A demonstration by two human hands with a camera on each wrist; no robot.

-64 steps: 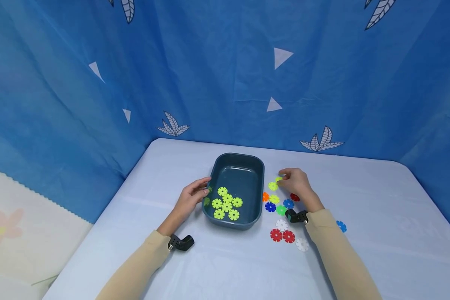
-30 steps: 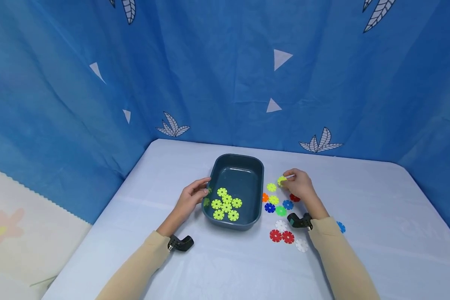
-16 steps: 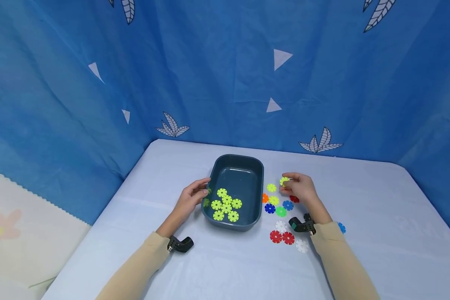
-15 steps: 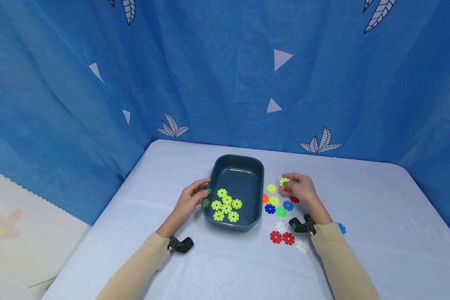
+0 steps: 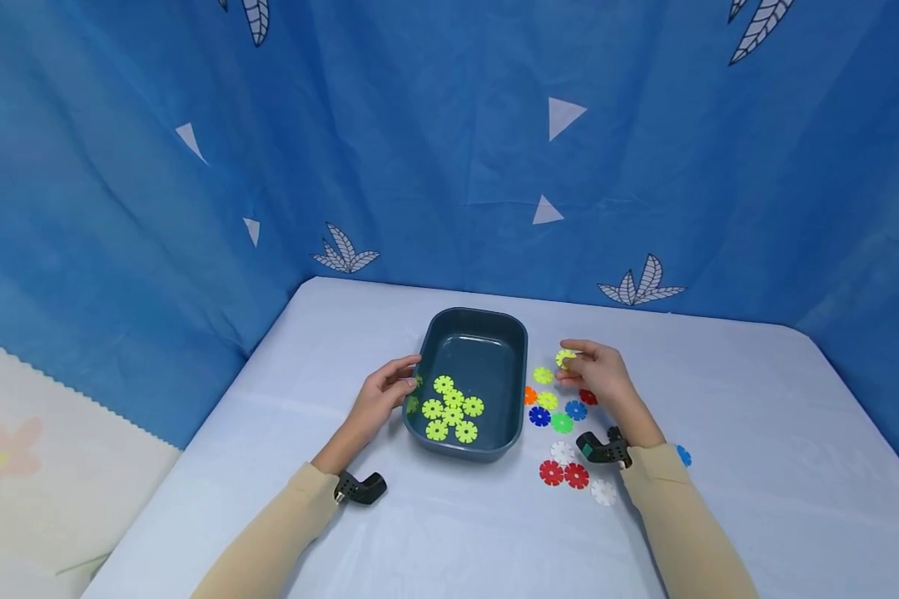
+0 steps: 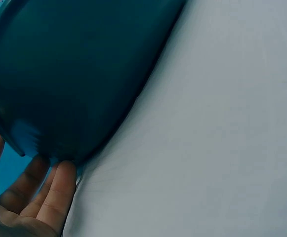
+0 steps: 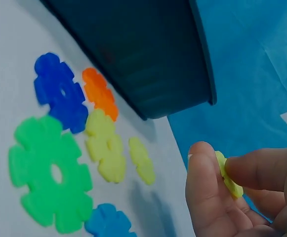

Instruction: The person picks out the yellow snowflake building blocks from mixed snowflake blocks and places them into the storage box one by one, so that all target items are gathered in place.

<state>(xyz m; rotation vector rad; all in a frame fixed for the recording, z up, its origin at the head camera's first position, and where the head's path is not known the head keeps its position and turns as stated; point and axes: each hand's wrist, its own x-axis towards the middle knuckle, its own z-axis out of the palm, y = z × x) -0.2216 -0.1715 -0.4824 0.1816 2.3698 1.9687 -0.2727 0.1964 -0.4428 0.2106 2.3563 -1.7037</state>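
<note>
My right hand (image 5: 598, 373) pinches a yellow snowflake disc (image 7: 228, 175) between thumb and fingertips, raised over the table to the right of the dark teal basin (image 5: 487, 337). My left hand (image 5: 374, 403) is at the basin's left side. In the left wrist view its fairly straight fingers (image 6: 58, 195) rest against the outer wall. Several yellow snowflake discs (image 5: 453, 414) lie in the near half of the basin. Two more yellow discs, one of them a far yellow disc (image 5: 543, 375), lie on the table below the right hand.
Beside the basin lie an orange disc (image 5: 530, 395), a dark blue disc (image 5: 539, 416), a green disc (image 5: 562, 423) and a lighter blue disc (image 5: 576, 410). Nearer are red discs (image 5: 551, 473) and white discs (image 5: 603, 492). Another blue disc (image 5: 683, 455) sits by the right sleeve. A blue curtain (image 5: 449, 166) hangs behind.
My right hand has picked up a yellow disc from the table, drawn back slightly to the right, then risen a little. My left hand has stayed at the basin's side.
</note>
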